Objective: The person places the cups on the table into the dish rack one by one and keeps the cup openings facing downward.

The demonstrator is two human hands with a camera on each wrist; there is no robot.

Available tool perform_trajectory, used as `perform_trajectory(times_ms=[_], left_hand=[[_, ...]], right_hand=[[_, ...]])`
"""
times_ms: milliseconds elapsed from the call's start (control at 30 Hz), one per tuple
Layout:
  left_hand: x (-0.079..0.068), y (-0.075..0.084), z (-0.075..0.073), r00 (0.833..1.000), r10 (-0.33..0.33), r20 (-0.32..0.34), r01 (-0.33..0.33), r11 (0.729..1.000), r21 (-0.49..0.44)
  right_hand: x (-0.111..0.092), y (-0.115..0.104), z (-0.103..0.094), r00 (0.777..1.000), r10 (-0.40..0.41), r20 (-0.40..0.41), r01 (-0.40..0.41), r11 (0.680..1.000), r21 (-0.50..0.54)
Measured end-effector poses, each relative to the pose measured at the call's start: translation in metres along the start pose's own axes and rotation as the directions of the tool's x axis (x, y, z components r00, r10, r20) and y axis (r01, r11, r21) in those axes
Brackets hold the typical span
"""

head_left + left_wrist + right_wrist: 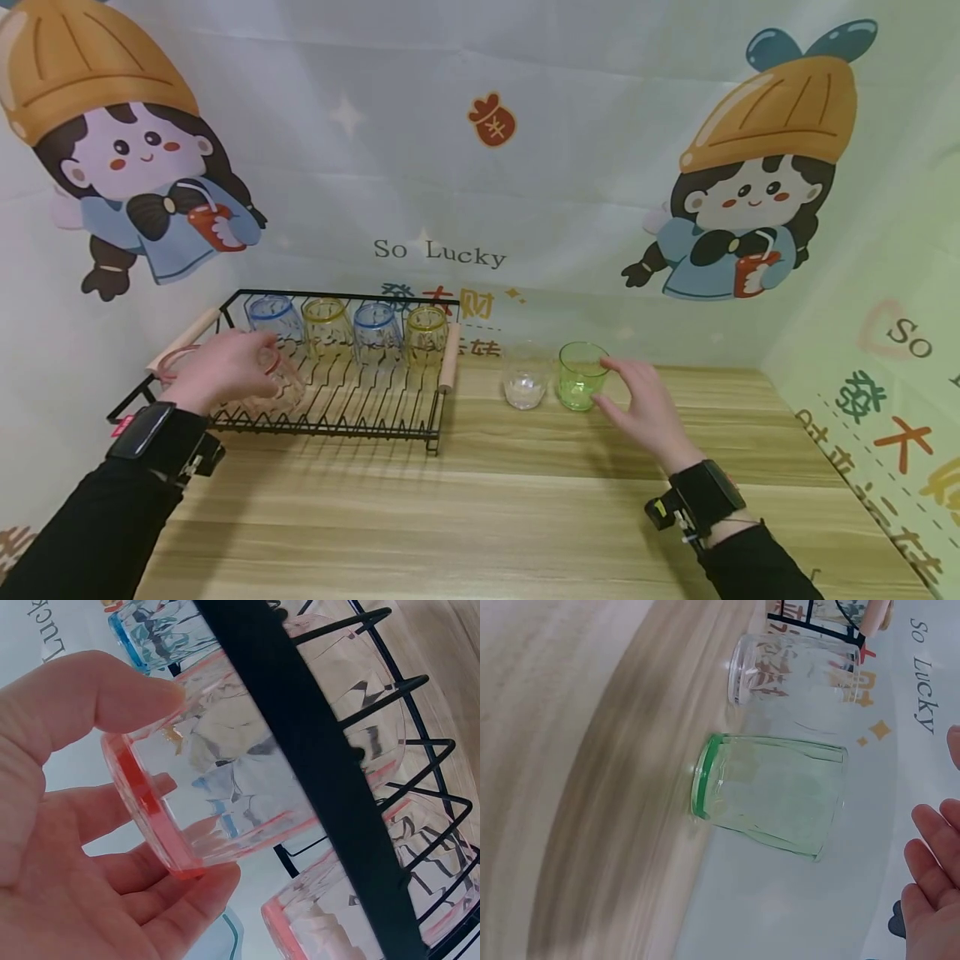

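My left hand [225,371] is over the left end of a black wire dish rack [330,430]. Thumb and fingers hold a pink-tinted glass [225,757] near its thick pink base, which faces up; its lower part sits behind the rack's bar in the left wrist view. A second pink glass [319,911] stands beside it, partly hidden by the hand in the head view. On the table, my right hand [648,408] reaches beside an upright green glass [579,390], thumb and fingers spread at its right side. The right wrist view shows a gap between fingers and glass.
Two blue glasses [377,333] and two yellow glasses [327,329] stand upside down along the rack's back row. A clear glass [525,388] is just left of the green one. Wooden handles [449,358] flank the rack. A printed cloth [570,208] hangs behind the table.
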State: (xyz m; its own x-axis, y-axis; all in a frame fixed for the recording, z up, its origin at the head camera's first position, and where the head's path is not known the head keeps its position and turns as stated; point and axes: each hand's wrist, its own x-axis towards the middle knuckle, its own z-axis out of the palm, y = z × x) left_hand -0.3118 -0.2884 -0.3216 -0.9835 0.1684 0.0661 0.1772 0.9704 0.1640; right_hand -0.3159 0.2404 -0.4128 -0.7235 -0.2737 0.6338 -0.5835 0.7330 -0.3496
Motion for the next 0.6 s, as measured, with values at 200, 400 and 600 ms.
perform_trajectory(times_ms=[200,400,600], left_hand=[[0.001,-0.002,0.0,1.0,-0.009,0.021,0.009,1.0,0.0],[0.003,-0.006,0.001,0.999,-0.033,0.039,0.033,0.999,-0.01],[0.005,-0.01,0.004,0.997,-0.049,0.059,0.051,0.998,-0.034]], right_hand=[[0.005,-0.002,-0.002,0.997,0.052,0.057,-0.051,0.999,-0.013],[0.008,-0.001,-0.001,0.992,0.096,0.083,-0.094,0.995,-0.026],[0.011,0.0,0.003,0.995,0.07,0.07,-0.067,0.997,-0.043]])
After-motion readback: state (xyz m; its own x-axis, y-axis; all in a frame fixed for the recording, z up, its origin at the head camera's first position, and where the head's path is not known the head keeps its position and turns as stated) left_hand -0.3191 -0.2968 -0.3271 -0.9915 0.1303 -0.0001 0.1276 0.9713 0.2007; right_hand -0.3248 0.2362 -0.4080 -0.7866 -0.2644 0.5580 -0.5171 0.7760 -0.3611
